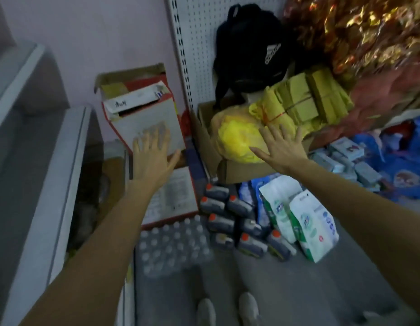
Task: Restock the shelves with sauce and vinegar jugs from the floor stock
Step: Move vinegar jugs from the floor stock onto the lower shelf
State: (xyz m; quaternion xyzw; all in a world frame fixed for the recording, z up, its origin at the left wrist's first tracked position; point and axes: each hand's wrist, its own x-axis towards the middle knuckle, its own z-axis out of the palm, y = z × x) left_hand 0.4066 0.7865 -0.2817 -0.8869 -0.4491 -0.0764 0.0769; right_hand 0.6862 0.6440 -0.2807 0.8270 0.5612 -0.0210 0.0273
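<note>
Both hands are reaching forward and holding nothing. The left hand (152,158) is spreading its fingers over the red and white carton (147,123). The right hand (282,147) is hovering with straight fingers over the yellow bag (235,137) in the cardboard box (246,170). I cannot tell whether either hand is touching.

The dark jugs (230,220) with orange caps are sitting in a cluster on the floor, below the box and just beside the white and green packs (305,222). To pick them well, I think the hands should be going down to the nearest jugs and taking each one by its handle, cap up.

On the black backpack (249,48) the three-stripe Adidas logo is showing. The handwriting on the carton flap and the jug labels are too blurred to read.
</note>
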